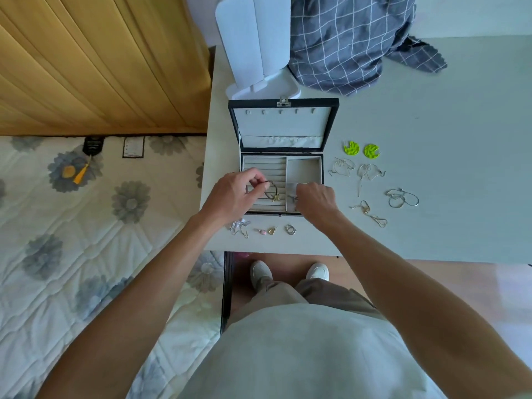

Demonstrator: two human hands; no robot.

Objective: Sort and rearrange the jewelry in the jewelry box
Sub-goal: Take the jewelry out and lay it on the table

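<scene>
— Right, what have I got on the head view?

— Black jewelry box [283, 156] with a pale lining, lid up, near the front of the white bench [417, 116]. I read the left hand [230, 197] as pinching one end of a thin dark cord bracelet with a small gold charm [272, 192], held just above the ring-roll slots. Fingers curled tight on the cord, thumb against forefinger.

— And the right?

— Right hand [316, 198] is over the near right compartment, fingers curled down into it. Something small and silvery sits beside the fingertips; I cannot tell whether the fingers have hold of it.

— How will that bracelet handle?

— Light, limp, no stiffness, I'd judge. It droops from the pinch and the charm swings low. Best held at the cord ends or clasp, not the charm, and lowered so it doesn't tangle.

— Anything else laid out?

— Two lime-green disc earrings [361, 149] and several silver wire hoop earrings [403, 198] right of the box. Small silver and gold pieces [272, 230] lie along the front edge. Fine wire, easily bent; I'd lift those by the hooks.
</scene>
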